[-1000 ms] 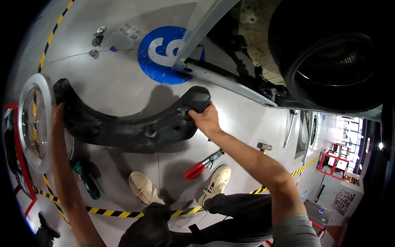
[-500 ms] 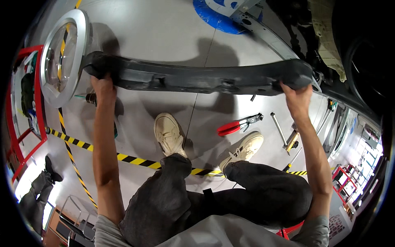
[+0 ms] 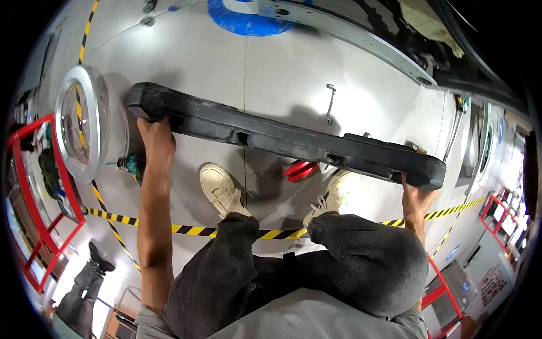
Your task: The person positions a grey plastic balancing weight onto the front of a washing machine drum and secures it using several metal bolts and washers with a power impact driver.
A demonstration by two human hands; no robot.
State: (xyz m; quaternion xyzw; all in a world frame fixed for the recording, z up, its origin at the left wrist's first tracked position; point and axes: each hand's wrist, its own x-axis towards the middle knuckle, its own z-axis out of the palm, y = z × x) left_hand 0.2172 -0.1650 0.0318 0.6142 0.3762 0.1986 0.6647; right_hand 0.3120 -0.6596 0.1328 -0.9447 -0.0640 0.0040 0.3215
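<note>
Left hand [image 3: 158, 138] and right hand [image 3: 416, 198] grasping opposite ends of a black bar [image 3: 243, 121], held above the floor [image 3: 195, 53]. The bar partly covers red-handled pliers [image 3: 301, 170]; left, a silver-rimmed round door [image 3: 63, 133] with clear bowl. Bar surface scuffed, recessed; floor grey, smooth, crossed by striped tape [image 3: 192, 230].

Striped tape [image 3: 193, 230] crosses the grey floor [image 3: 197, 62] (far right, perhaps windows [image 3: 530, 178]).

Elongated black component [image 3: 288, 137], matte surface with pale scuffs, blunt angular ends, recesses along the near long side, held at both ends, suspended above the floor [image 3: 192, 62], aligned obliquely, left end higher in view than right
</note>
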